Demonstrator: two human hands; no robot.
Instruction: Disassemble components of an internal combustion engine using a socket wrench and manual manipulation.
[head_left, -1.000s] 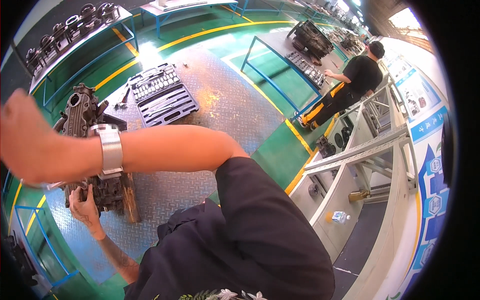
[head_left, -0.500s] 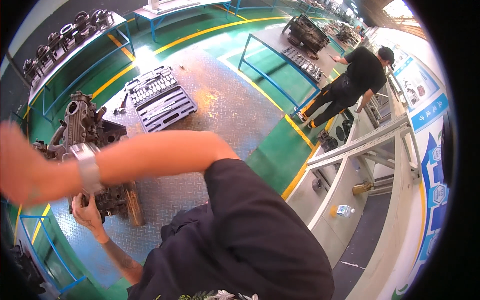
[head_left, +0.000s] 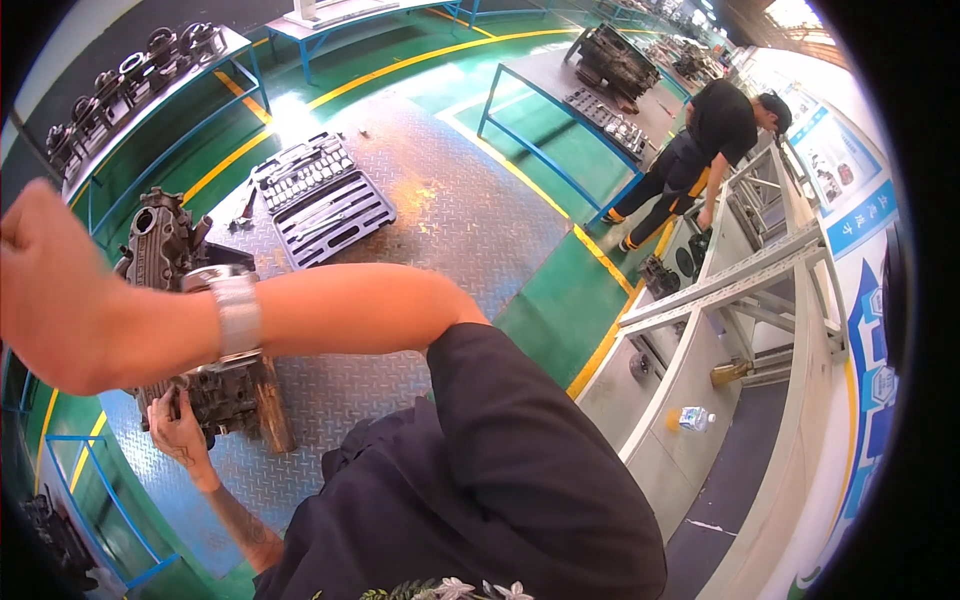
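Note:
An engine block with dirty metal castings stands on the metal-plated platform at the left, partly hidden behind my right forearm. My left hand is at its near side, thumb and fingers closed around a small part that I cannot make out. Across the engine stretches my right arm, a metal-band watch on its wrist. My right hand is raised at the left rim, fingers curled in; whatever it may hold is hidden. A wooden block lies against the engine's near end.
An open socket set case lies on the tread-plate platform. Engine parts sit on a bench at far left. A co-worker bends over the shelf frame at right. A plastic bottle lies nearby.
My right forearm and watch have shifted to the right, and the fist has risen. My left hand stays at the engine. The co-worker has turned from the bench and leans toward the shelf.

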